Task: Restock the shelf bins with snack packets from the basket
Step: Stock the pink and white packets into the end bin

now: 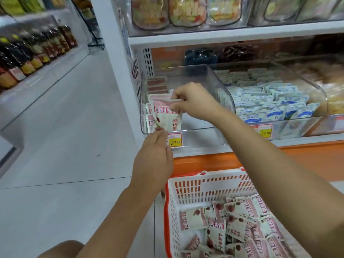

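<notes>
A clear plastic shelf bin (214, 79) at the left end of the middle shelf holds a few pink-and-white snack packets at its left side. My right hand (195, 101) reaches into the bin and pinches the top edge of an upright stack of these packets (168, 116). My left hand (154, 159) is raised at the bin's front wall, its fingertips touching the lower left corner of the stack; its fingers look fairly straight. Below, a white and orange basket (189, 189) holds several more of the same packets (234, 222).
A neighbouring clear bin (309, 116) to the right is full of blue-and-white packets. A price tag (175, 139) hangs under the left bin. Jars of sweets stand on the shelf above. Bottles (33, 51) line a shelf across the aisle, with grey floor (74, 127) between.
</notes>
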A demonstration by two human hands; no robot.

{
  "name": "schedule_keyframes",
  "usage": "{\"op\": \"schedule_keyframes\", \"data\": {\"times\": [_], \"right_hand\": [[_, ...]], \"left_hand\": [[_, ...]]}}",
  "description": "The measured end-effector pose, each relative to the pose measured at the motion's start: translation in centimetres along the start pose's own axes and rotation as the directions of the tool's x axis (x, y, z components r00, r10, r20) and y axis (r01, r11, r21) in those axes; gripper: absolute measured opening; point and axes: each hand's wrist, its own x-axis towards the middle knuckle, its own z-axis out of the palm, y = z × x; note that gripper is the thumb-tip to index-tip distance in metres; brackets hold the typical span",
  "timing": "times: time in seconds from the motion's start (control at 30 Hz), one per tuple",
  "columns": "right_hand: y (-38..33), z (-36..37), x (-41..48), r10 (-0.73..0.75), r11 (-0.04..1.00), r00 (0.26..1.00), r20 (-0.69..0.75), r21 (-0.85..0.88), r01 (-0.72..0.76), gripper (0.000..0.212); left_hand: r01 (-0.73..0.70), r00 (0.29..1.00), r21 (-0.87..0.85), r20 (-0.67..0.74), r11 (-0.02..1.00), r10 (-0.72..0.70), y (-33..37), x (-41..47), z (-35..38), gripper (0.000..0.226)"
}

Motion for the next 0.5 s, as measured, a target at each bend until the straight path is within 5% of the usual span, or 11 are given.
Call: {"op": "schedule_keyframes", "data": {"times": [0.17, 0.37, 0.5], "right_hand": [[0.0, 4.2, 1.7, 0.083, 0.993, 0.987, 0.136, 0.067, -0.092, 0.007], [1.4, 4.5, 1.7, 0.214, 0.923, 0.946, 0.244, 0.267, -0.278, 0.030], [2.8, 4.5, 1.7, 0.493, 0.680, 0.861, 0.122, 0.564, -0.469, 0.040]], "left_hand": [[0.009, 1.000, 0.010, 0.005, 1.000, -0.009, -0.3, 0.0, 0.1, 0.049], [0.025, 1.000, 0.085, 0.001, 0.996, -0.026, -0.8, 1.9, 0.8, 0.048], [0.004, 0.999, 0.118, 0.031, 0.993, -0.008, -0.2, 3.4, 1.2, 0.047]]}}
